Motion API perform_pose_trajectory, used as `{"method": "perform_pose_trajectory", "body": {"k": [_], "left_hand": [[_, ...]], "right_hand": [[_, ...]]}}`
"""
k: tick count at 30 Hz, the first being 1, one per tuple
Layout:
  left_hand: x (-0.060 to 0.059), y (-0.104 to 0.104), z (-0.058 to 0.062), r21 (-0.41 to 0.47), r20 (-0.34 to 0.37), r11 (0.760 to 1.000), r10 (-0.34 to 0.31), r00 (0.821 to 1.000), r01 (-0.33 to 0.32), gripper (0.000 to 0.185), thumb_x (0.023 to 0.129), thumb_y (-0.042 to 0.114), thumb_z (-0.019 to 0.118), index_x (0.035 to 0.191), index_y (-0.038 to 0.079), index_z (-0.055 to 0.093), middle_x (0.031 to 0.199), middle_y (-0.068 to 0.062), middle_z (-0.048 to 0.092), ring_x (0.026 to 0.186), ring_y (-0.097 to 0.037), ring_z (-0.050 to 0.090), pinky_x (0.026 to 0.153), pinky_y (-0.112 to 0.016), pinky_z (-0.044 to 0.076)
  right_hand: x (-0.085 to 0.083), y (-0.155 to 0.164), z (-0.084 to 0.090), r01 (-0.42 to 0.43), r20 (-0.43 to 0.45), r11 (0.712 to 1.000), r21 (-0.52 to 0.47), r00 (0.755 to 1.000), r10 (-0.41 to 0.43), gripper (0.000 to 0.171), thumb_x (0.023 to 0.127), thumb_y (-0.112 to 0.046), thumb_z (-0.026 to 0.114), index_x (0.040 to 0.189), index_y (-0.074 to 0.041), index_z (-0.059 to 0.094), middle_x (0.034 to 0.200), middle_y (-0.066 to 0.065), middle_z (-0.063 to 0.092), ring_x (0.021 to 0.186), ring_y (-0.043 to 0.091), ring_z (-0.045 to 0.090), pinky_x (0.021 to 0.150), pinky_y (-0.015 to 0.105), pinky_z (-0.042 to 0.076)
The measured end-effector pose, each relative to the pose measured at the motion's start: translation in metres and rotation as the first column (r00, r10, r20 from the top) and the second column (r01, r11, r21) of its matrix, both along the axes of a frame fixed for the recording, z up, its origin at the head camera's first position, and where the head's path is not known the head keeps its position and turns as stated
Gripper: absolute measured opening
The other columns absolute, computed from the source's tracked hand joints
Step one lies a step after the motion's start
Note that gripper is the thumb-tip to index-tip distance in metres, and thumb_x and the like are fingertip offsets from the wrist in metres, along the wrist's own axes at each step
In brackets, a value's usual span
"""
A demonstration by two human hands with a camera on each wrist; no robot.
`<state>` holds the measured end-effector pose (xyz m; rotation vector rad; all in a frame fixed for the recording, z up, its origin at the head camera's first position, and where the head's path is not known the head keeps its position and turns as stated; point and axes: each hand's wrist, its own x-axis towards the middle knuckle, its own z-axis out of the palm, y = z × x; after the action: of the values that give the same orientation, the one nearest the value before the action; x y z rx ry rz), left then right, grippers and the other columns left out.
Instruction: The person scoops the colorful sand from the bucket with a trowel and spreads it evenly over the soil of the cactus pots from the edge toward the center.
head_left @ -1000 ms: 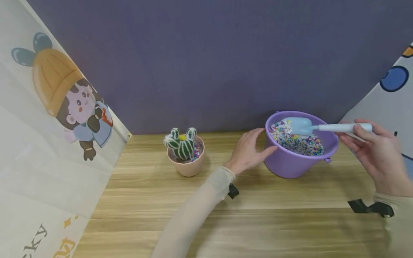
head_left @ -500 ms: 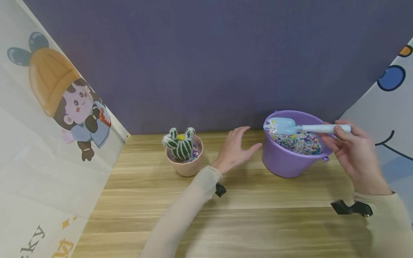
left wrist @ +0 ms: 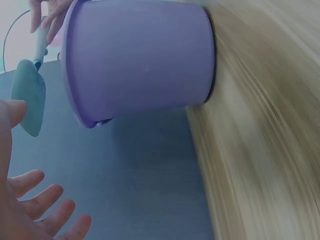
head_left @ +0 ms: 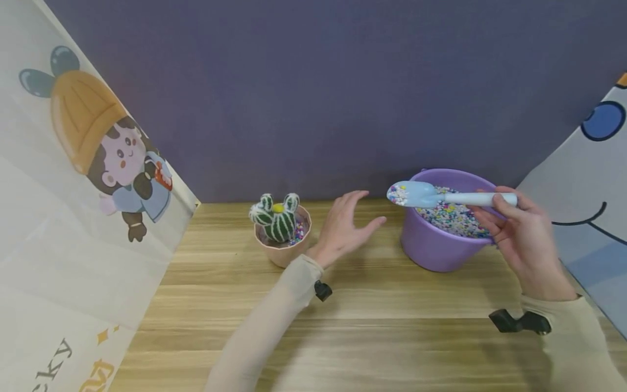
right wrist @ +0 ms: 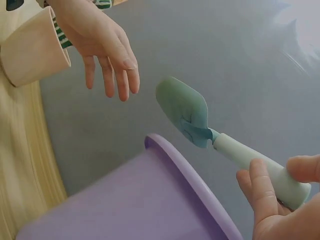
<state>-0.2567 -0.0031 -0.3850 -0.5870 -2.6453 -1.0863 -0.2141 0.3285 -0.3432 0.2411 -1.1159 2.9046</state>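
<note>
Plastic scoop (head_left: 416, 194): pale blue, rounded, beads heaped, pinched by right hand (head_left: 524, 239).
Bucket (head_left: 431, 245): smooth purple.
Left hand (head_left: 343, 228): fingers spread, empty, beside pot (head_left: 284, 253).

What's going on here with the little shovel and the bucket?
A person is working at a wooden table. Their right hand holds a light blue shovel by its handle, the blade loaded with colourful gravel and raised above the rim of the purple bucket. The left hand hovers open, touching nothing, between the bucket and a small pink pot holding a toy cactus.
</note>
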Motion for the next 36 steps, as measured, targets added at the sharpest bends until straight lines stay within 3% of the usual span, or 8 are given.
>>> {"method": "perform_pose_trajectory", "body": {"k": [12, 17, 36], "left_hand": [[0.006, -0.021, 0.006, 0.058, -0.011, 0.997, 0.053, 0.999, -0.052, 0.079, 0.095, 0.06, 0.071, 0.159, 0.02, 0.048, 0.165, 0.0, 0.048, 0.153, -0.023, 0.044, 0.128, -0.044, 0.038], [0.01, -0.028, 0.006, 0.109, -0.023, 0.993, 0.053, 0.998, -0.05, 0.074, 0.096, 0.055, 0.07, 0.158, 0.019, 0.049, 0.164, -0.003, 0.049, 0.152, -0.025, 0.045, 0.128, -0.049, 0.037], [0.028, -0.066, 0.021, 0.179, -0.125, 0.981, 0.097, 0.987, -0.074, 0.071, 0.097, 0.05, 0.072, 0.155, 0.014, 0.052, 0.16, -0.007, 0.053, 0.15, -0.026, 0.047, 0.128, -0.05, 0.037]], "right_hand": [[-0.001, -0.029, -0.002, -0.016, -0.051, 0.999, -0.042, 0.999, 0.014, 0.017, 0.108, 0.009, 0.047, 0.115, 0.007, 0.062, 0.111, 0.023, 0.077, 0.091, 0.036, 0.081, 0.084, 0.039, 0.067], [0.002, -0.041, -0.003, 0.0, -0.062, 1.0, -0.009, 0.998, 0.0, 0.016, 0.107, 0.009, 0.048, 0.114, 0.006, 0.062, 0.109, 0.02, 0.072, 0.092, 0.036, 0.082, 0.083, 0.036, 0.067], [0.015, -0.078, -0.002, 0.02, -0.069, 1.0, 0.011, 0.997, -0.019, 0.01, 0.106, 0.005, 0.054, 0.114, 0.004, 0.062, 0.105, 0.019, 0.074, 0.089, 0.031, 0.082, 0.082, 0.033, 0.067]]}}
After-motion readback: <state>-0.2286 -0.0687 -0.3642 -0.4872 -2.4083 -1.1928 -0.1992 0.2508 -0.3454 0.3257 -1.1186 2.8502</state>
